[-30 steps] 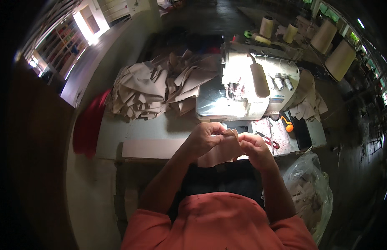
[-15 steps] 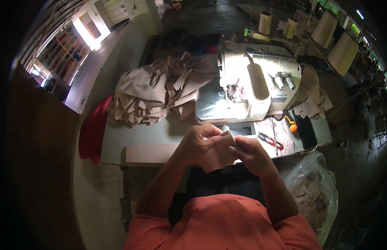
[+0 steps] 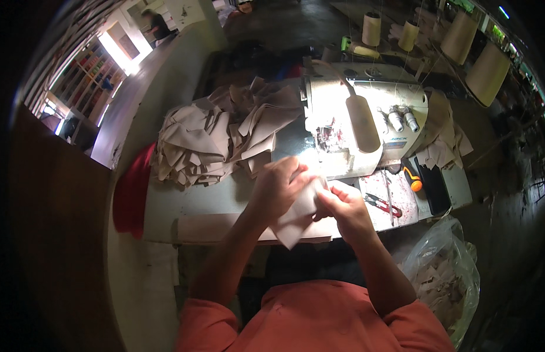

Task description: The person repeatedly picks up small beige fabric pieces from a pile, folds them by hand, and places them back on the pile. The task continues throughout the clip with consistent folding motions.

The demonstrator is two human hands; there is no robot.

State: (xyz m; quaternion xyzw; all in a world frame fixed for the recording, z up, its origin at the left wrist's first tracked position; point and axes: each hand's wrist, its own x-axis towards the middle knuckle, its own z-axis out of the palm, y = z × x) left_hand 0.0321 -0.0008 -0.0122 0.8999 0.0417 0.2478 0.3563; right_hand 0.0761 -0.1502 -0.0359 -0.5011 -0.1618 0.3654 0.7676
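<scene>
1. The right hand [image 3: 346, 212] pinches the flat, pale beige cloth piece [image 3: 296, 223], apparently steadying its edge; the left hand [image 3: 277, 186] curls over it, blurred, its grip impossible to tell.
2. At one o'clock from the cloth, the white metal sewing machine [image 3: 395, 97] blocks the way beyond.
3. Crumpled beige fabric pile [image 3: 199, 138]: ten o'clock; red-handled snips [image 3: 384, 205]: three o'clock.

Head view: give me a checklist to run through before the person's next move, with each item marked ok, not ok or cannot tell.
1. Right hand gripping the fabric piece: ok, its fingers pinch the edge.
2. Left hand grip: cannot tell, it is blurred.
3. Red-handled snips out of the hands: ok, lying on the worktop to the right.
4. Threading at the sewing machine: cannot tell, glare hides it.
5. Scraps inside the clear plastic bag: ok, visible through its wall.
</scene>
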